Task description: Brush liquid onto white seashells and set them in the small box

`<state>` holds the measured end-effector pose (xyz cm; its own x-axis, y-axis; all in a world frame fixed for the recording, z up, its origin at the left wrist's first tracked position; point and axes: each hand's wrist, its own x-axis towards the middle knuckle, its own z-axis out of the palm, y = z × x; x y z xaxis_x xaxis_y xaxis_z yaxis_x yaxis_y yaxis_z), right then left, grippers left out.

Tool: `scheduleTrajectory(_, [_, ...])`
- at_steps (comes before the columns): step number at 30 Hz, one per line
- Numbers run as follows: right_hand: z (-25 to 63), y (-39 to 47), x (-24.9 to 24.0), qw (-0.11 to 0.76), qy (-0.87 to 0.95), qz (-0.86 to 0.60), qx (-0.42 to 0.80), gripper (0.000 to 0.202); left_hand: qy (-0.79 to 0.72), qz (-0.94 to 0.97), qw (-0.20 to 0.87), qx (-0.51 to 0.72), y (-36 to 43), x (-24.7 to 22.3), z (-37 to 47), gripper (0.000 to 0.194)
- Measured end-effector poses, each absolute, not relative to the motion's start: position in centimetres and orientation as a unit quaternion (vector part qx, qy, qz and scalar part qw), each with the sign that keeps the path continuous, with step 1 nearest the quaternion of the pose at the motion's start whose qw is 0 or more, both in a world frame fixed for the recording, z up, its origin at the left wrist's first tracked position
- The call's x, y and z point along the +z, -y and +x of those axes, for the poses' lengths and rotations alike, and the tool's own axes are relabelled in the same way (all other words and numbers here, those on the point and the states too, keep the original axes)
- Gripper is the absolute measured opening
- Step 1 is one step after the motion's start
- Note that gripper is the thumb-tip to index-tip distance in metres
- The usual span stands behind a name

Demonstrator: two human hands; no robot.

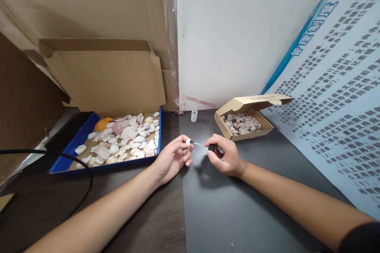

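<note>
A small white piece that looks like a shell (188,142) is pinched between the fingertips of my left hand (175,155). My right hand (225,156) is closed around the black cap of a small brush applicator (211,148). Its thin clear stem points left, and the dark tip meets or nearly meets the white piece; I cannot tell which. Beyond both hands, a small clear bottle with a white label (194,116) stands upright on the table, its neck without a cap.
On the left, a blue-sided cardboard box (160,130) with a raised lid holds many shells. A smaller brown box (265,124) at right, lid partly raised, also contains shells. A black cable (89,178) loops at left. Cardboard and white panels stand behind; a printed poster (335,87) leans right.
</note>
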<state>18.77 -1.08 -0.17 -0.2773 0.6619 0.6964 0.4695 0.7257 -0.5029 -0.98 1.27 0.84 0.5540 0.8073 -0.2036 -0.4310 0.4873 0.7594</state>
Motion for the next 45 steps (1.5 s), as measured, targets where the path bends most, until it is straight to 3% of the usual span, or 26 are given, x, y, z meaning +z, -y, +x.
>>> scheduleTrajectory(8, [18.7, -0.9, -0.3, 0.471, 0.801, -0.344, 0.135, 0.013, -0.291, 0.304, 0.822, 0.383, -1.7, 0.7, -1.3, 0.014])
scheduleTrajectory(31, [18.8, -0.4, -0.4, 0.471, 0.815, -0.307, 0.142, 0.015, -0.306, 0.322, 0.814, 0.373, -1.3, 0.9, -1.2, 0.009])
scheduleTrajectory(45, [18.7, -0.3, -0.4, 0.462, 0.797, -0.355, 0.161, 0.014, -0.306, 0.326, 0.813, 0.372, -1.3, 0.9, -1.1, 0.013])
